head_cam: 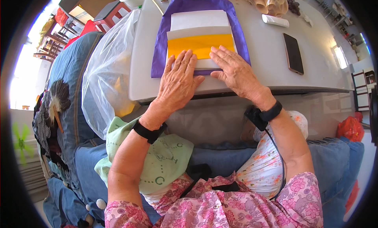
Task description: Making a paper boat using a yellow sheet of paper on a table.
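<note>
A yellow sheet (200,45) lies across pale paper sheets (199,19) on a purple cloth or bag (161,47), which is spread on the table. My left hand (180,77) rests flat with its fingertips at the yellow sheet's lower left edge. On the sheet's right part lie the fingertips of my right hand (233,70), palm down. Both thumbs point inward and do not touch each other. Neither hand grips anything. What lies under the palms is hidden.
Right of the purple cloth, a smartphone (293,53) and a white roll (275,21) lie on the pale table (265,68). Grapes (292,5) and a bag of tan pieces (267,2) are at the back. A clear plastic bag (103,65) hangs by the table's left edge.
</note>
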Demonstrator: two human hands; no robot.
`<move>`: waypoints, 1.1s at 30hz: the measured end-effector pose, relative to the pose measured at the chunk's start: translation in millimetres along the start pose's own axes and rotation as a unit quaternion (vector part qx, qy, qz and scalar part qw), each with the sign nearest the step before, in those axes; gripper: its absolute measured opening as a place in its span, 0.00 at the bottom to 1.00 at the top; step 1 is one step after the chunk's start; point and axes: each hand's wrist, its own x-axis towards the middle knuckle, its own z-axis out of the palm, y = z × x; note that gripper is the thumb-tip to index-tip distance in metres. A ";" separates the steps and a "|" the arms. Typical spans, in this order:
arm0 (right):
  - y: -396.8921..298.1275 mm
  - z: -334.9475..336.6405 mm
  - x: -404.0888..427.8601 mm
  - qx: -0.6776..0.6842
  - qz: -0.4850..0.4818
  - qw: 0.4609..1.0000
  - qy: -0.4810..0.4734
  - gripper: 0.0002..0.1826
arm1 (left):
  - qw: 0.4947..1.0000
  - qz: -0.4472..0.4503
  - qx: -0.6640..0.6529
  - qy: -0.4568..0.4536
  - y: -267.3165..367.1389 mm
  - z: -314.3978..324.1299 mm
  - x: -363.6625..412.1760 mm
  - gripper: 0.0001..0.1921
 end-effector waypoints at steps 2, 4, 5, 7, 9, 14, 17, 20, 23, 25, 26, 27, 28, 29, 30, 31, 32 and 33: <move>0.5 -0.1 -0.3 0.002 0.001 1.000 0.001 0.31 | 1.000 -0.004 0.002 -0.001 -4.0 1.6 -3.1 0.30; -1.1 0.4 0.1 0.013 0.004 1.000 0.002 0.31 | 1.000 -0.013 0.009 -0.009 -8.6 -1.4 -6.1 0.30; -1.0 0.7 -0.4 0.014 0.004 1.000 0.003 0.31 | 0.999 -0.023 0.015 -0.016 -9.9 -2.3 -7.4 0.31; -1.5 1.6 1.4 0.030 0.010 0.999 0.006 0.30 | 0.999 -0.027 0.021 -0.015 -15.0 -4.3 -10.7 0.31; 3.0 2.1 -1.0 0.029 0.011 0.999 0.009 0.30 | 0.999 -0.031 0.025 -0.012 -17.7 -5.0 -12.5 0.31; 2.2 0.8 0.1 0.041 0.017 0.999 -0.006 0.31 | 0.999 -0.032 0.031 -0.019 -20.8 -3.5 -16.1 0.33; 1.7 0.4 0.6 0.037 0.016 0.999 -0.006 0.31 | 0.999 -0.037 0.022 -0.022 -22.2 -3.6 -17.1 0.33; 2.6 0.1 0.8 0.028 0.014 0.999 -0.007 0.31 | 0.999 -0.045 0.010 -0.022 -22.5 -3.4 -16.3 0.33; 3.9 1.1 0.7 0.036 0.012 0.999 -0.003 0.31 | 0.998 -0.055 0.005 -0.018 -21.5 -2.6 -15.4 0.33; 5.8 0.6 0.2 0.046 0.012 0.999 -0.002 0.31 | 0.998 -0.055 0.001 -0.015 -21.2 -1.7 -14.2 0.33; 5.9 0.2 0.3 0.046 0.014 0.999 -0.002 0.31 | 0.998 -0.055 -0.002 -0.010 -21.8 -1.9 -13.8 0.32; 5.9 -0.4 0.4 0.063 0.014 0.998 0.006 0.30 | 0.998 -0.056 -0.007 -0.005 -21.8 -0.4 -13.5 0.32; 6.0 -1.0 0.7 0.079 0.014 0.997 0.014 0.29 | 0.998 -0.054 -0.010 -0.005 -22.1 0.4 -13.5 0.32; 6.4 -1.8 1.9 0.077 0.016 0.997 0.013 0.29 | 0.998 -0.055 -0.005 -0.004 -22.8 0.8 -13.9 0.32; 6.7 -3.6 4.2 0.113 0.027 0.993 0.018 0.27 | 0.998 -0.055 0.000 -0.002 -23.4 0.0 -13.8 0.31; 8.5 -5.2 5.7 0.149 0.039 0.988 0.022 0.25 | 0.999 -0.053 -0.002 -0.001 -23.6 -0.7 -13.6 0.31; 12.5 -4.4 6.6 0.147 0.041 0.988 0.022 0.25 | 0.999 -0.054 -0.004 0.001 -23.9 -1.6 -13.5 0.31; 17.0 -2.2 7.7 0.132 0.024 0.990 0.046 0.21 | 0.998 -0.057 -0.007 0.004 -23.9 -1.5 -13.3 0.30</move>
